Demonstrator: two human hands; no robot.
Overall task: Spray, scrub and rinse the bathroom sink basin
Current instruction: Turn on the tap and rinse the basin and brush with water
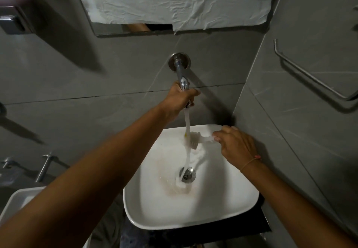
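Left hand (pixel 179 97) is wrapped around the tap (pixel 181 73); right hand (pixel 235 145) pinches a white brush (pixel 195 139) under the water (pixel 187 150) over the far sink (pixel 222 199).

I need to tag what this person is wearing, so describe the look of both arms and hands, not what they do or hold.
Both forearms are bare, with no sleeves or gloves in view. The left hand shows no ring, watch or band. The right hand has a thin orange string bracelet around the wrist, with a small pinkish knot or bead on its outer side. Nothing else is worn.
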